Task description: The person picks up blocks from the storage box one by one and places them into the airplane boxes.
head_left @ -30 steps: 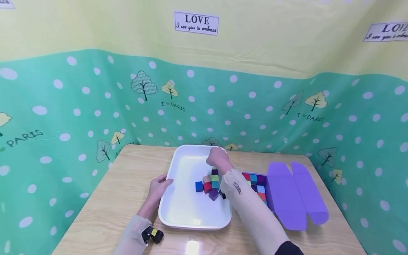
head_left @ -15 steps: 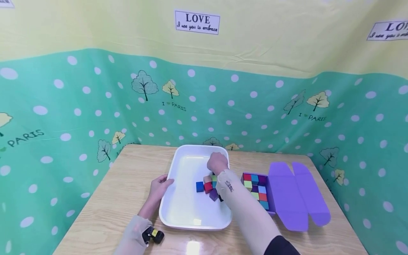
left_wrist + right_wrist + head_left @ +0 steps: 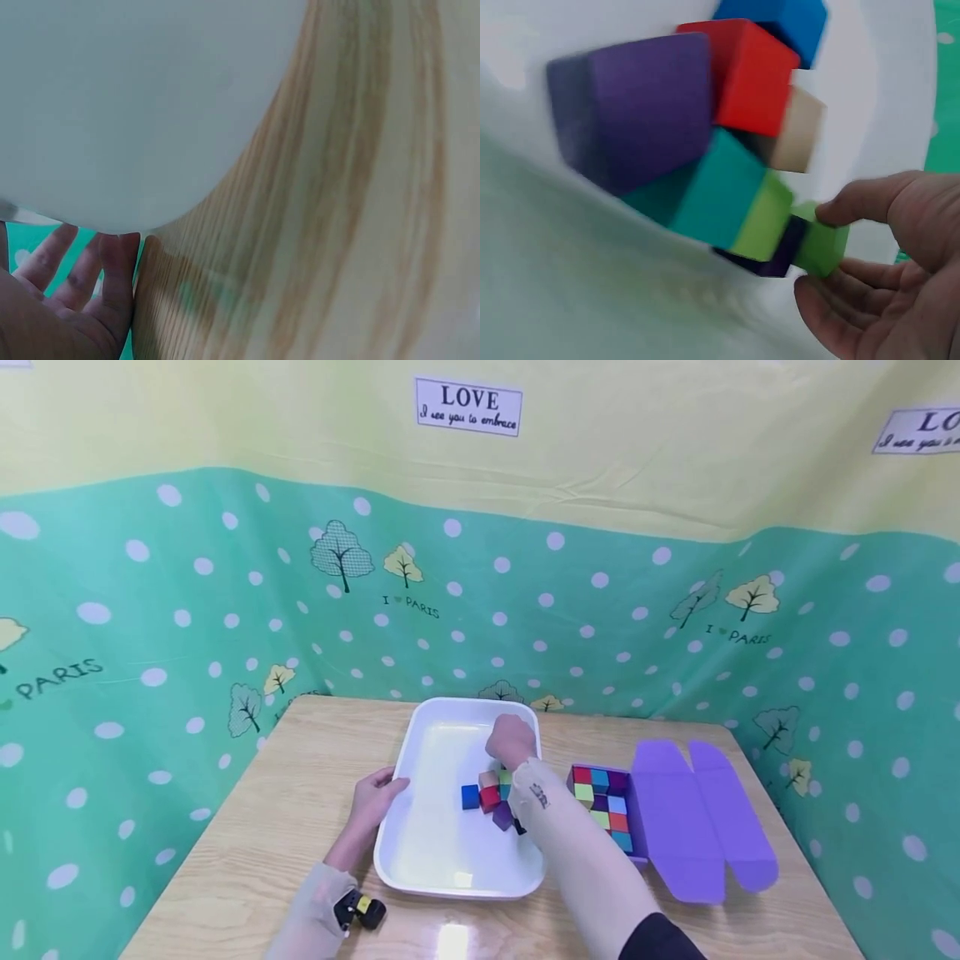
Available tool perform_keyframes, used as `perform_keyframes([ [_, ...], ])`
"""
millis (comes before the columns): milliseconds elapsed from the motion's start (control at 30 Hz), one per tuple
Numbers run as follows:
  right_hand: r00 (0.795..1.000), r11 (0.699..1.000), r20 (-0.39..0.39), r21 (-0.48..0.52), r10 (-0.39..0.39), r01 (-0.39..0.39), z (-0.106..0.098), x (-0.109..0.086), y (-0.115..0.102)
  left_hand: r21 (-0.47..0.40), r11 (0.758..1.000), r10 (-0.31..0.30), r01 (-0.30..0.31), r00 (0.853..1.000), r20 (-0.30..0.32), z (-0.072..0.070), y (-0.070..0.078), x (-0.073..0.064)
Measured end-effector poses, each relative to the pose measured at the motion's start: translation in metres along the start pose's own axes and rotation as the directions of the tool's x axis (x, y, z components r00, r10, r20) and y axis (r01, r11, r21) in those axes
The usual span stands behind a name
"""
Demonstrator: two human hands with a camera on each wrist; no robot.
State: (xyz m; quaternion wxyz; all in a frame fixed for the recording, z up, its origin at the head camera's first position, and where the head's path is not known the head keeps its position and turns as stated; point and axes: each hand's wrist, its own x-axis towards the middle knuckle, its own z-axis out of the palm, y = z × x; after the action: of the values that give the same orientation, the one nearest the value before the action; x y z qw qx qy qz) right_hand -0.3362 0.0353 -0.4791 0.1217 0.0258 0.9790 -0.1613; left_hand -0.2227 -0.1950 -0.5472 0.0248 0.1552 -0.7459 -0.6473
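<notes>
My right hand (image 3: 512, 742) reaches into the white tray (image 3: 442, 868). In the right wrist view, its thumb and fingers pinch a light green cube (image 3: 826, 241) right at the end of a row of blocks. That row has a dark purple cube (image 3: 786, 249), another green cube (image 3: 768, 214) and a teal cube (image 3: 714, 191). Around it lie a red cube (image 3: 489, 799), a blue cube (image 3: 470, 797), a tan cube (image 3: 488, 779) and a purple cube (image 3: 502, 815). My left hand (image 3: 372, 802) holds the tray's left rim, thumb over the edge and fingers outside.
Right of the tray stands a purple box (image 3: 637, 827) holding several coloured cubes, its lid flaps (image 3: 686, 827) folded out to the right. A wooden table (image 3: 247, 835) carries everything, with a patterned curtain (image 3: 420, 652) behind it.
My right hand has come back slightly from the tray's far right corner toward the block row, its forearm shifting left and uncovering more of the purple box. My left hand stays at the rim.
</notes>
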Motion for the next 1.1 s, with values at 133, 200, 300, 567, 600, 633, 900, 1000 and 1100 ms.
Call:
perform_keyframes([
  [133, 0.998, 0.998, 0.029, 0.039, -0.060, 0.059, -0.020, -0.006, -0.002, 0.011, 1.000, 0.009, -0.009, 1.000, 0.005, 0.002, 0.001, 0.001],
  [200, 0.993, 0.992, 0.062, 0.079, -0.105, 0.100, -0.031, -0.011, -0.002, 0.002, 1.000, 0.007, -0.007, 1.000, 0.011, 0.004, 0.001, 0.000],
  [300, 0.979, 0.974, 0.110, 0.173, -0.169, 0.149, -0.046, -0.019, 0.002, -0.011, 1.000, -0.001, 0.001, 1.000, 0.017, 0.005, 0.000, 0.000],
  [567, 0.945, 0.921, 0.086, 0.268, -0.316, 0.284, -0.080, -0.060, 0.019, 0.008, 1.000, -0.025, 0.025, 1.000, 0.006, 0.003, -0.002, 0.002],
  [600, 0.941, 0.915, 0.077, 0.270, -0.329, 0.298, -0.084, -0.067, 0.022, 0.005, 1.000, -0.024, 0.024, 1.000, 0.006, 0.002, -0.002, 0.003],
  [633, 0.937, 0.910, 0.069, 0.272, -0.344, 0.314, -0.088, -0.073, 0.026, 0.003, 1.000, -0.026, 0.026, 1.000, 0.006, 0.001, -0.001, 0.003],
  [900, 0.919, 0.871, -0.006, 0.317, -0.395, 0.377, -0.104, -0.100, 0.080, -0.005, 0.999, -0.039, 0.040, 0.998, 0.046, -0.001, 0.001, 0.001],
  [1000, 0.921, 0.870, -0.035, 0.315, -0.387, 0.378, -0.105, -0.103, 0.101, 0.000, 1.000, -0.028, 0.028, 0.999, 0.041, 0.000, 0.003, 0.000],
  [1100, 0.926, 0.880, -0.057, 0.296, -0.373, 0.373, -0.106, -0.107, 0.118, -0.001, 1.000, -0.022, 0.022, 0.999, 0.041, 0.000, 0.005, -0.001],
])
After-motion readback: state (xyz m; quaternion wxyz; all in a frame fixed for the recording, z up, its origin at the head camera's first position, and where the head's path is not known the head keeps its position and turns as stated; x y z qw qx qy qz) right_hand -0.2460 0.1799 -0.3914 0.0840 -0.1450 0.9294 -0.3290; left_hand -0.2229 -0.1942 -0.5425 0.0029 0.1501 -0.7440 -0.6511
